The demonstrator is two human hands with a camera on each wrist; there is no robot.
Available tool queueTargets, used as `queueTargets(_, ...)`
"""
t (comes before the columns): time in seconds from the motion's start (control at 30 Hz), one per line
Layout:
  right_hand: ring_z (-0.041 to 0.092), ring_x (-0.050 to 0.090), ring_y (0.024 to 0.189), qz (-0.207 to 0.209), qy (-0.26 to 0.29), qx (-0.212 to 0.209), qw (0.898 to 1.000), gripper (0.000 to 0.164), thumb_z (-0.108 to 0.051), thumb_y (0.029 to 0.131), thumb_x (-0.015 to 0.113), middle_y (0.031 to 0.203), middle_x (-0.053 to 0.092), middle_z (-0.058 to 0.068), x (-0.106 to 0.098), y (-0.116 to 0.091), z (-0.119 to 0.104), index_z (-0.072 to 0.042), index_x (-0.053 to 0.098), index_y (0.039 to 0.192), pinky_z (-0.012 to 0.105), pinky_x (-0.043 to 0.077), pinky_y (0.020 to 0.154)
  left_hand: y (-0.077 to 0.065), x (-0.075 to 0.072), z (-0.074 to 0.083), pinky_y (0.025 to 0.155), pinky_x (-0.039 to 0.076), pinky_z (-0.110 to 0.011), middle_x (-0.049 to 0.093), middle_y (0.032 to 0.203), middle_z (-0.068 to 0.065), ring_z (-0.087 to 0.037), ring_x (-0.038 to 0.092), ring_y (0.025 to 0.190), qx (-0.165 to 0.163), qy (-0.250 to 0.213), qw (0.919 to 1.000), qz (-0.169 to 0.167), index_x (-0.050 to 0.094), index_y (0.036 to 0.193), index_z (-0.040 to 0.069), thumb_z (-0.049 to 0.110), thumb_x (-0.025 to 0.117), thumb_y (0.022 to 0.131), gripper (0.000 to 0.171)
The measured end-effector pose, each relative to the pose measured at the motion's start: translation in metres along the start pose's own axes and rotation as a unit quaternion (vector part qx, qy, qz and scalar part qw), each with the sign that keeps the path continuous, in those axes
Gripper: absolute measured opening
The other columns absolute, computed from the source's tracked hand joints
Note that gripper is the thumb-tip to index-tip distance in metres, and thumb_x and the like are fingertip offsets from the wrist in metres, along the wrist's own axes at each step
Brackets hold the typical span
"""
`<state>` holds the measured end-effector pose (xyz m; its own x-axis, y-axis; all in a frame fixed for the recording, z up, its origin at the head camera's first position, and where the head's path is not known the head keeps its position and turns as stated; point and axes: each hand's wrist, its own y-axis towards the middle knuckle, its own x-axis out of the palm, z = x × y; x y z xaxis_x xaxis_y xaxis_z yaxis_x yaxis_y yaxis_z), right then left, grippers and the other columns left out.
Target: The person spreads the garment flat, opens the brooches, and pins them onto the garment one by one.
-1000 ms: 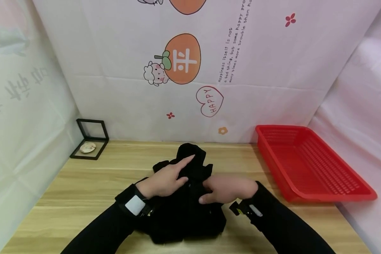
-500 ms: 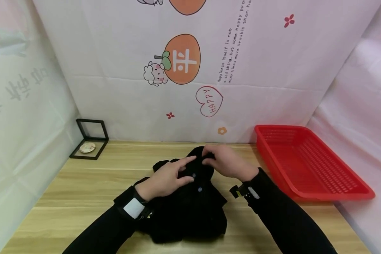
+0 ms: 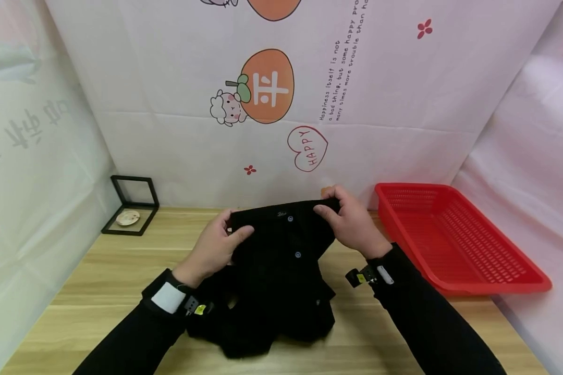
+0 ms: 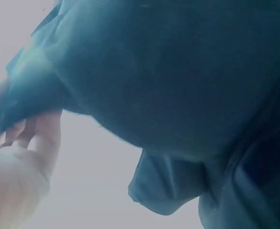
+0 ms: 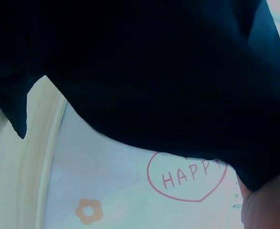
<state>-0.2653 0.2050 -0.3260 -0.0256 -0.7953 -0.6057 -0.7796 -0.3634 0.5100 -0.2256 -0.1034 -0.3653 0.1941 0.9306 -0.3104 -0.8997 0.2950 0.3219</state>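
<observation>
A black shirt with small buttons down its front is stretched between my two hands in the head view. Along its raised upper edge runs a band with a small light mark. My left hand pinches the left end of this edge, thumb in front. The right end is pinched by my right hand, higher up and close to the back wall. The lower part lies bunched on the table. In the left wrist view the cloth hangs wide, its rim by the hand; in the right wrist view dark cloth covers most of the picture.
A red perforated basket stands at the right of the wooden table. At the back left is a black hinged frame holding a small round disc. A printed white sheet hangs behind.
The shirt's far end has been lifted from the table and spread. My right hand moved forward to its corner, then up and right; my left hand stopped resting on the cloth and took the other corner.
</observation>
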Motion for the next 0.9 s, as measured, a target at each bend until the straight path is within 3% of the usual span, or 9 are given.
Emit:
queueTargets(0.1, 0.02, 0.052, 0.095, -0.003, -0.029, -0.027, 0.999, 0.021, -0.013, 0.097, 0.067, 0.104, 0.055, 0.008, 0.002, 0.0, 0.0, -0.006, 0.049, 0.106, 0.036, 0.043, 0.082, 0.002, 0.001, -0.001, 0.069, 0.052, -0.033, 0.058, 0.1, -0.01, -0.018, 0.057, 0.075, 0.02, 0.0, 0.9998, 0.007, 0.05, 0.12, 0.005, 0.023, 0.055, 0.104, 0.025)
queueTargets(0.2, 0.019, 0.052, 0.089, 0.0, -0.063, -0.037, 0.997, 0.023, -0.016, 0.096, 0.069, 0.099, 0.055, 0.006, 0.004, -0.001, 0.001, -0.008, 0.049, 0.105, 0.035, 0.043, 0.076, 0.003, 0.002, -0.002, 0.073, 0.047, -0.034, 0.056, 0.093, -0.006, -0.018, 0.053, 0.073, 0.029, 0.051, 0.9981, 0.019, 0.049, 0.118, 0.007, 0.026, 0.053, 0.105, 0.023)
queueTargets(0.4, 0.023, 0.054, 0.078, 0.002, -0.096, 0.001, 0.995, 0.034, -0.027, 0.092, 0.074, 0.087, 0.055, 0.008, 0.006, -0.004, 0.003, -0.008, 0.05, 0.107, 0.037, 0.044, 0.068, 0.004, -0.002, -0.003, 0.055, 0.041, -0.032, 0.048, 0.065, 0.002, -0.014, 0.042, 0.051, 0.037, 0.153, 0.9866, 0.044, 0.057, 0.12, 0.018, 0.042, 0.057, 0.102, 0.03)
queueTargets(0.47, 0.025, 0.056, 0.089, -0.015, -0.059, 0.04, 0.997, 0.046, -0.034, 0.088, 0.078, 0.098, 0.058, 0.009, 0.005, -0.004, 0.004, -0.008, 0.051, 0.115, 0.039, 0.046, 0.075, 0.005, -0.004, -0.002, 0.063, 0.048, -0.033, 0.059, 0.08, 0.003, -0.014, 0.054, 0.062, 0.036, 0.119, 0.992, 0.02, 0.057, 0.125, 0.02, 0.041, 0.061, 0.1, 0.034)
queueTargets(0.53, 0.027, 0.057, 0.101, -0.042, 0.005, 0.075, 0.996, 0.059, -0.034, 0.085, 0.081, 0.112, 0.06, 0.009, 0.002, -0.003, 0.006, -0.009, 0.05, 0.128, 0.042, 0.048, 0.085, 0.006, -0.007, 0.001, 0.082, 0.051, -0.038, 0.064, 0.111, 0.003, -0.016, 0.062, 0.091, 0.029, 0.073, 0.9968, -0.015, 0.052, 0.136, 0.021, 0.038, 0.068, 0.096, 0.046)
queueTargets(0.6, 0.027, 0.054, 0.114, -0.071, 0.064, 0.092, 0.991, 0.065, -0.028, 0.085, 0.082, 0.125, 0.059, 0.007, -0.002, -0.002, 0.008, -0.01, 0.048, 0.138, 0.046, 0.045, 0.095, 0.005, -0.01, 0.002, 0.103, 0.041, -0.045, 0.049, 0.143, 0.001, -0.019, 0.05, 0.125, 0.011, 0.054, 0.9975, -0.044, 0.041, 0.15, 0.016, 0.036, 0.073, 0.093, 0.068)
queueTargets(0.67, 0.025, 0.055, 0.115, -0.092, 0.091, 0.087, 0.988, 0.058, -0.019, 0.088, 0.079, 0.127, 0.06, 0.005, -0.005, -0.001, 0.011, -0.011, 0.051, 0.138, 0.048, 0.045, 0.096, 0.005, -0.013, 0.003, 0.108, 0.036, -0.048, 0.041, 0.152, -0.001, -0.021, 0.043, 0.134, -0.002, 0.062, 0.9967, -0.054, 0.035, 0.154, 0.014, 0.033, 0.073, 0.093, 0.074)
queueTargets(0.77, 0.019, 0.058, 0.107, -0.097, 0.063, 0.061, 0.991, 0.034, -0.015, 0.095, 0.071, 0.119, 0.065, 0.002, -0.007, -0.001, 0.016, -0.012, 0.06, 0.126, 0.045, 0.048, 0.09, 0.003, -0.017, 0.003, 0.102, 0.043, -0.045, 0.053, 0.143, -0.003, -0.02, 0.054, 0.121, -0.015, 0.12, 0.9922, -0.033, 0.049, 0.146, 0.009, 0.033, 0.07, 0.096, 0.059)
queueTargets(0.9, 0.015, 0.061, 0.089, -0.066, -0.028, 0.03, 0.997, 0.022, -0.025, 0.097, 0.068, 0.102, 0.066, -0.001, -0.004, -0.001, 0.021, -0.013, 0.061, 0.114, 0.036, 0.051, 0.076, 0.004, -0.017, 0.006, 0.075, 0.051, -0.035, 0.07, 0.093, 0.002, -0.013, 0.06, 0.075, -0.005, 0.192, 0.9815, 0.003, 0.072, 0.111, 0.012, 0.035, 0.068, 0.096, 0.028)
